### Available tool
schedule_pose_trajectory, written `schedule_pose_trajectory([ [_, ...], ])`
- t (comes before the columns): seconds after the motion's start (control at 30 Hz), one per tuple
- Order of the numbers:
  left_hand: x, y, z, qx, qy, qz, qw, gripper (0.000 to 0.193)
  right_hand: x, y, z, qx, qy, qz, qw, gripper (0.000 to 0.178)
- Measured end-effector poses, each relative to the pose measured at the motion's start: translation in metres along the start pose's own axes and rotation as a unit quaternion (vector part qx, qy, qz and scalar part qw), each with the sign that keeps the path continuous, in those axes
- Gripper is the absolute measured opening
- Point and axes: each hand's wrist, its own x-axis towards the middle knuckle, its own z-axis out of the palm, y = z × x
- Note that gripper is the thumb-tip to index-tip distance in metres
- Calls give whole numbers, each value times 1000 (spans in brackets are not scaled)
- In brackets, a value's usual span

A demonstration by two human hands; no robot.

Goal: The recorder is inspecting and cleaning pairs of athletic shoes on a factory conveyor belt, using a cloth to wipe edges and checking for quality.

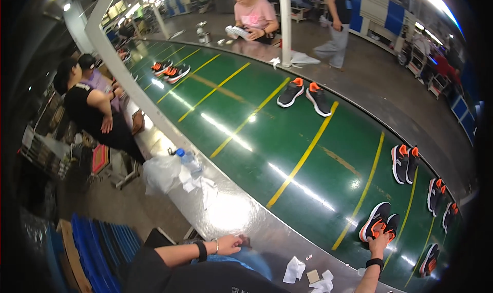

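Observation:
On the green conveyor belt (pixel 303 139) at the lower right, my right hand (pixel 379 243) reaches into the orange collars of a pair of dark sneakers (pixel 378 221) with white soles. Its fingers are closed on them, and both shoes lie close together. My left hand (pixel 229 244) is near the edge of the metal bench, its fingers curled by a small dark patch that I cannot make out. A blurred blue thing (pixel 257 265) lies below it, against my dark shirt.
More sneakers (pixel 405 163) stand along the belt's far right side. Another pair (pixel 304 96) sits farther up. White paper scraps (pixel 294 270) lie on the near metal ledge. A bottle with a blue cap (pixel 189 159) and a plastic bag (pixel 163 174) rest at left. A post (pixel 285 26) rises beyond; co-workers flank the belt.

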Motion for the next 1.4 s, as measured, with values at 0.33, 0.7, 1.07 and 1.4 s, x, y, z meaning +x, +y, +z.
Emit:
schedule_pose_trajectory([
  [0.33,-9,5,-11,50,-9,27,998,33,-132,-162,-197,566,-53,-240,787,19],
  [0.7,-98,-34,4,11,56,-41,997,34,-239,-262,-293,731,-94,-585,338,16],
  [1.07,-139,-82,50,-81,181,-103,975,26,-258,-310,-264,765,-77,-604,207,27],
  [1.4,-135,-120,-50,36,103,-51,993,33,-248,-355,-251,586,-193,-580,532,37],
])
